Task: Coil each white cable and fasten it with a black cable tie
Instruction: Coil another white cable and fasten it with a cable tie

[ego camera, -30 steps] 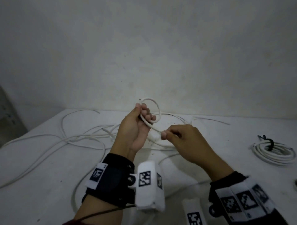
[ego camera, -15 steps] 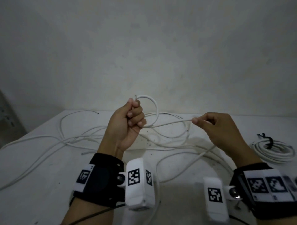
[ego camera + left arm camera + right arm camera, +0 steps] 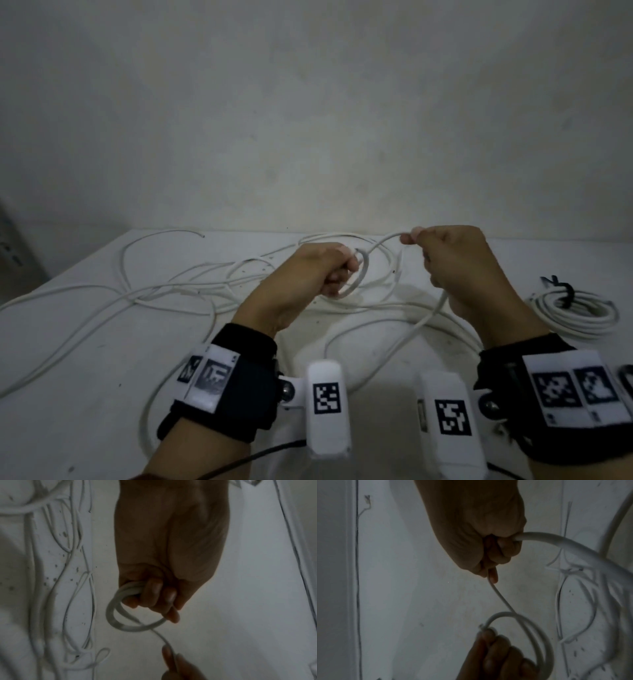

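A bare, dim workroom: a plain white table (image 3: 85,359) strewn with loose white cables (image 3: 102,298) stands against an unadorned, scuffed whitish wall (image 3: 308,120).

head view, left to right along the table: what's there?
Loose white cables sprawled on the table → left hand gripping the small started coil → right hand pinching the same cable's free run → finished coiled cable bound with a black cable tie.

Loose white cables (image 3: 164,291) sprawl over the table's (image 3: 85,394) left half and middle. A tied coil (image 3: 579,313) sits near the right edge. The front left corner lies bare.
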